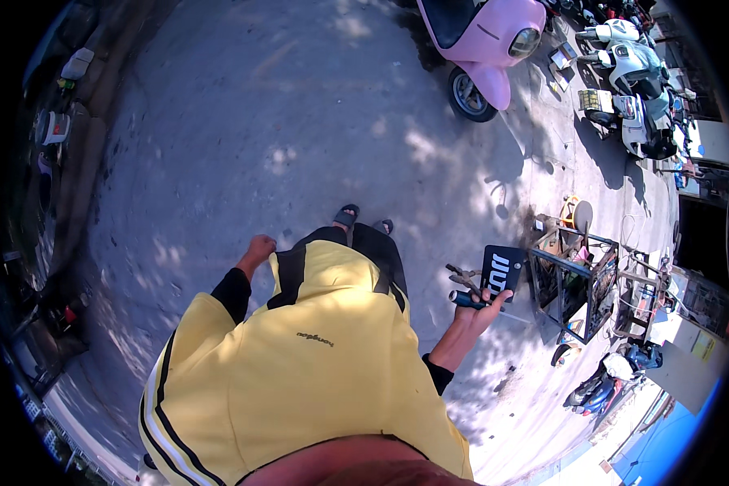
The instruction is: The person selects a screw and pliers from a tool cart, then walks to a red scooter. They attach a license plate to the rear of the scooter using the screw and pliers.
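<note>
Ahead of you stands the pink scooter (498, 32), with the metal-framed stand (563, 265) to your right. Your left hand (259, 247) hangs low, its fingers' closure unclear; your right hand (479, 316), near the stand, has fingers clamped around the black plate (502, 272), dark-handled screwdriver (465, 299) and apparent pliers (464, 277), all gathered, none set down yet.

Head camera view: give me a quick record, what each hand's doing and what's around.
Left hand: curled beside the yellow top; contents unclear
Right hand: holding a dark plate, teal-handled tool and brownish metal tool
Upper right: pink scooter
Right: metal frame
Ground: grey pavement, dappled light
</note>
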Demonstrator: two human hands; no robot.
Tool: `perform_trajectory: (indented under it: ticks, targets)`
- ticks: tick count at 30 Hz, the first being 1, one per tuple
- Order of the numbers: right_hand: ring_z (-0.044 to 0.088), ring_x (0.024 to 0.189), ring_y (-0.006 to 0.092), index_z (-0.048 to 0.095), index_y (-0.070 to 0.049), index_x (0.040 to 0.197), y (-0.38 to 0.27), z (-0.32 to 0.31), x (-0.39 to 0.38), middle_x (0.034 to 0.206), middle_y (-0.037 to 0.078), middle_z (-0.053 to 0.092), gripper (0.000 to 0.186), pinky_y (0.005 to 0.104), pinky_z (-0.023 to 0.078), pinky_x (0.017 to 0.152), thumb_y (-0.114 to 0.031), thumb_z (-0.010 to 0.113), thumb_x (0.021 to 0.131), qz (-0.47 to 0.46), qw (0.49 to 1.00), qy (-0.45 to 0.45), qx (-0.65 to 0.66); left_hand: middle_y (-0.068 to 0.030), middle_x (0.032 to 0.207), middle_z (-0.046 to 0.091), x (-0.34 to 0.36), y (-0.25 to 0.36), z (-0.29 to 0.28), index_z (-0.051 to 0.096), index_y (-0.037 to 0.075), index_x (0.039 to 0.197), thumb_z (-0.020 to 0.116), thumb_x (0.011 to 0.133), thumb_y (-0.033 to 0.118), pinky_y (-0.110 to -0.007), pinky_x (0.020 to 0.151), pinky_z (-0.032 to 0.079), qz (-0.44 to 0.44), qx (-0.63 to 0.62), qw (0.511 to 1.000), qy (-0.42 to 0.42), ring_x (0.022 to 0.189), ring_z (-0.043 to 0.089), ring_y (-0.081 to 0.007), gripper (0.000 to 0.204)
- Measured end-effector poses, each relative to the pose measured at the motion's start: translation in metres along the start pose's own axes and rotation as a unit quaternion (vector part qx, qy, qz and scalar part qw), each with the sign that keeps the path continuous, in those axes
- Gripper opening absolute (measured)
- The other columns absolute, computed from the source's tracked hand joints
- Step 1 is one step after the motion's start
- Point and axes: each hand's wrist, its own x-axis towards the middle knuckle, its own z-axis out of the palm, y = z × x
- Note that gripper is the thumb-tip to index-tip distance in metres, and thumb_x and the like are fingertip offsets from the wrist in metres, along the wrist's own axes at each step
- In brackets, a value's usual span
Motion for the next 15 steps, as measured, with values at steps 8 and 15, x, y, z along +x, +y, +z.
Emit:
perform_trajectory:
  ticks: [8,15]
  targets:
    - [0.052,0.058,0.0035,0.057,-0.009,0.122,0.006,0.035,0.037,0.101,0.003,0.068,0.043,0.0177,0.039,0.041,-0.044,0.063,0.098,0.035,0.999,-0.019,0.014,-0.0015,0.069,0.062,0.043,0.034,-0.003,0.067,-0.001,0.073,0.062,0.081,0.008,-0.03,0.058,0.046,-0.047,-0.06,0.994,-0.08,0.062,0.056,-0.0122,0.012]
    - [0.05,0.06,0.0078,0.059,-0.007,0.109,0.034,0.151,0.09,0.087,0.002,0.061,0.038,0.0206,0.037,0.046,-0.042,0.066,0.097,0.053,0.998,-0.038,0.023,-0.0112,0.083,0.074,0.067,0.112,-0.006,0.075,-0.004,0.098,0.065,0.087,0.013,-0.034,0.067,0.053,-0.141,-0.153,0.977,-0.049,0.073,0.069,-0.0194,0.023]
